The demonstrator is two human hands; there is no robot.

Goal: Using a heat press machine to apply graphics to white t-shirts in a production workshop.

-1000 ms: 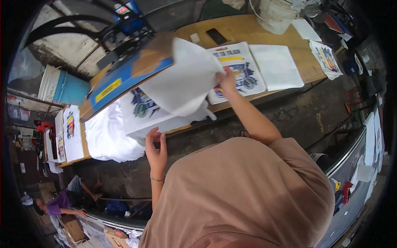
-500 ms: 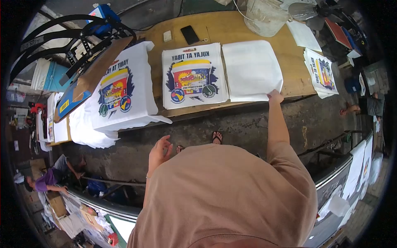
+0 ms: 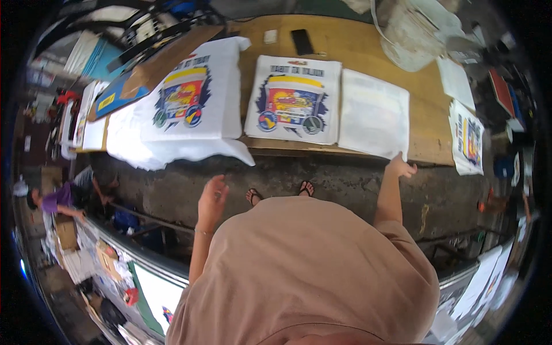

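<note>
Pinching the near corner of a plain white fabric sheet (image 3: 374, 112), the right hand (image 3: 401, 167) hangs at the front edge of the long wooden workbench (image 3: 422, 123). Well apart, the left hand (image 3: 213, 195) hovers open and empty, fingers loosely spread, just below the drooping hem of a white printed T-shirt (image 3: 192, 106). Between the two lies a second white shirt with a colourful print (image 3: 293, 98), touching the plain sheet.

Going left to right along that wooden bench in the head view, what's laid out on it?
White shirt with a colourful print on the press board → printed shirt lying flat → plain white sheet, its near corner at the right hand → small printed shirt at the bench end.
</note>
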